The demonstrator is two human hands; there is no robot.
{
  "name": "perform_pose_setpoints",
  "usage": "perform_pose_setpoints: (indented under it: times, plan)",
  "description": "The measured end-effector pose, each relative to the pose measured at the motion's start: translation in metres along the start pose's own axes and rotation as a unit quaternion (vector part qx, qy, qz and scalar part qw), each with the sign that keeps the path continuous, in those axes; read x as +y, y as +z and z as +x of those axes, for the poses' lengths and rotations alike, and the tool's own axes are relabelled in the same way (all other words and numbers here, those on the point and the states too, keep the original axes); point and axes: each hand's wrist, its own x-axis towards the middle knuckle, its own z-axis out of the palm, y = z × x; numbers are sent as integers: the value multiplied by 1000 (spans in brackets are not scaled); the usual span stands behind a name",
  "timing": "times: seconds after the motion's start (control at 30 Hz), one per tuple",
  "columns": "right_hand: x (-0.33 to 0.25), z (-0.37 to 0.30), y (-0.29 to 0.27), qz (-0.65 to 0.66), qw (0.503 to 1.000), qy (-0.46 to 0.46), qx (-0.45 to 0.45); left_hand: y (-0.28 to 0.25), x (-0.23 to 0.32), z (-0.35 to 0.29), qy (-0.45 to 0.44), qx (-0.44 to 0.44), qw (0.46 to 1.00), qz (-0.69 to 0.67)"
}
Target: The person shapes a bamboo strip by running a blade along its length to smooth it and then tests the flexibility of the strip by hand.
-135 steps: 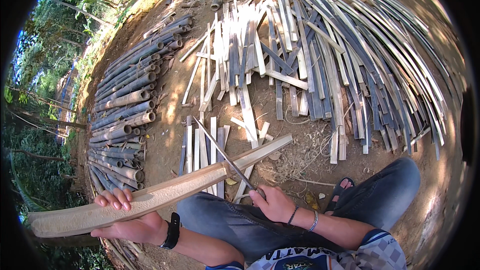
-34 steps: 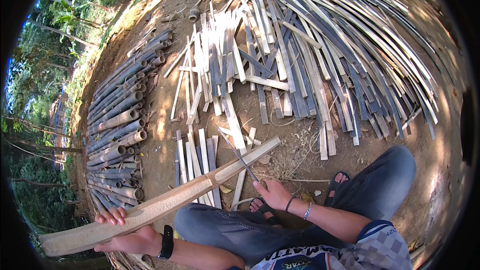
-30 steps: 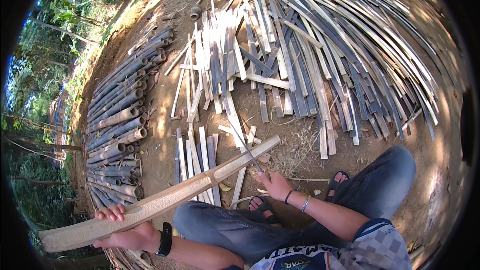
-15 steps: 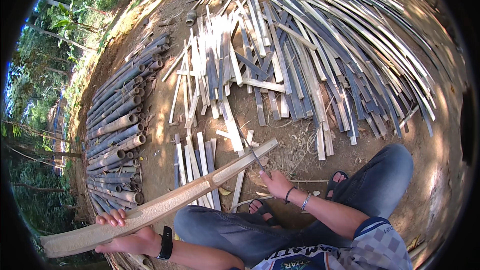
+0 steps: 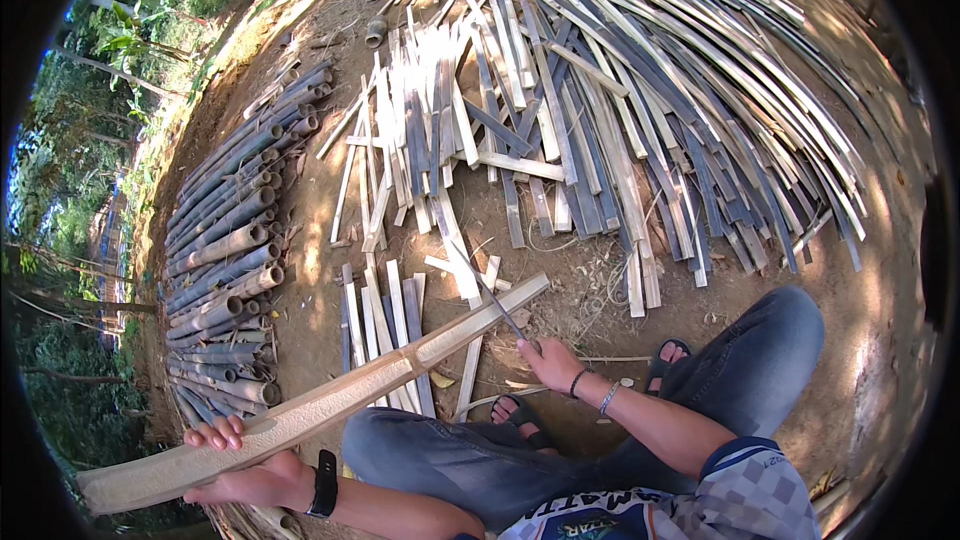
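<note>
A long split bamboo piece (image 5: 330,402), pale hollow inside facing up, slants from the lower left to the middle. My left hand (image 5: 245,475) is wrapped round its near end, thumb below and fingertips over the far edge. In my right hand (image 5: 552,364) is the handle of a long, thin-bladed knife (image 5: 497,305). Its blade crosses the far part of the bamboo piece and points up and left. Whether the edge bites into the bamboo, I cannot tell. My bent knees lie below the bamboo.
Whole bamboo poles (image 5: 215,270) are stacked at the left. A wide heap of split bamboo strips (image 5: 600,130) covers the ground ahead. A small group of strips (image 5: 392,330) lies just beyond the held piece. Thin shavings (image 5: 600,280) are scattered on the soil. My sandalled feet (image 5: 520,415) are nearby.
The knife's blade has tilted further left over the bamboo piece. Both hands keep their grips. The whole view has shifted slightly.
</note>
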Motion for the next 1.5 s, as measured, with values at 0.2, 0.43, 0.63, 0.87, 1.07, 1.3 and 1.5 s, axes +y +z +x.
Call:
perform_pose_setpoints:
  times: [0.2, 0.43, 0.63, 0.87, 1.07, 1.3, 1.5]
  plan:
    - [37, 24, 0, -17, 998, 62, 19, -1, -3, 1, 1, -5, 1000, 2]
    - [35, 19, -5, -66, 996, 29, 48, -8, 1, 4, -19, -9, 1000, 15]
    - [28, 17, -12, -38, 993, 109, 16, -13, 0, 5, -22, -28, 999, -1]
    - [36, 15, -5, -55, 996, 52, 54, -15, -3, 5, -17, -2, 1000, -1]
    - [-55, -45, 1, 39, 998, 4, -47, -2, -7, 4, -7, 36, 999, 5]
    - [-89, -88, 25, 16, 982, -154, -103, 2, -4, 0, 6, 48, 999, 21]
    - [-56, -58, 24, 121, 988, -26, -88, 7, 0, -2, -6, 69, 997, 33]
